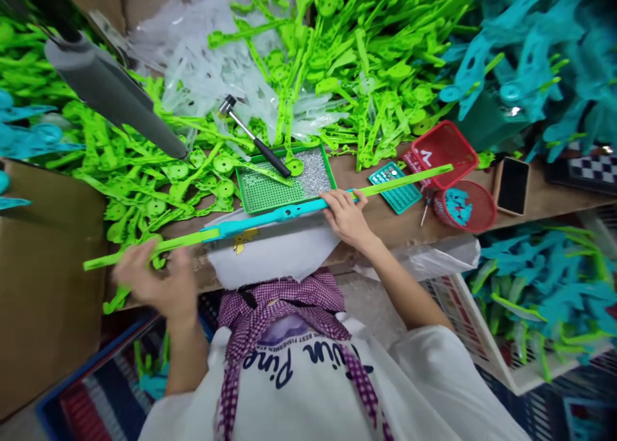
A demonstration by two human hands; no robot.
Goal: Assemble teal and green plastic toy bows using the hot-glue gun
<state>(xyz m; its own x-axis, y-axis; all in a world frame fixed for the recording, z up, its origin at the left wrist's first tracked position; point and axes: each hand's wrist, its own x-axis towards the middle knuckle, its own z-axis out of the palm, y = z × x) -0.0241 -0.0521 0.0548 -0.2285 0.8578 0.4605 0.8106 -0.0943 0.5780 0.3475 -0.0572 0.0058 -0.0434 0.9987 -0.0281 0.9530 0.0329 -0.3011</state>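
Note:
A long assembled plastic bar, turquoise in the middle with lime-green arms, stretches across the table's front edge. My right hand is closed around it near the joint of the turquoise part and the right green arm. Close to the left green arm is my left hand, blurred by motion, its thumb and fingers apart. Beyond the bar lies a green tray of small silvery metal pieces. A small hammer with a black handle rests across this tray, beside a loose green part.
Heaps of green parts, clear plastic pieces and turquoise parts cover the back. At right are a teal tray, red baskets and a phone. A grey pole-like tool hangs at upper left.

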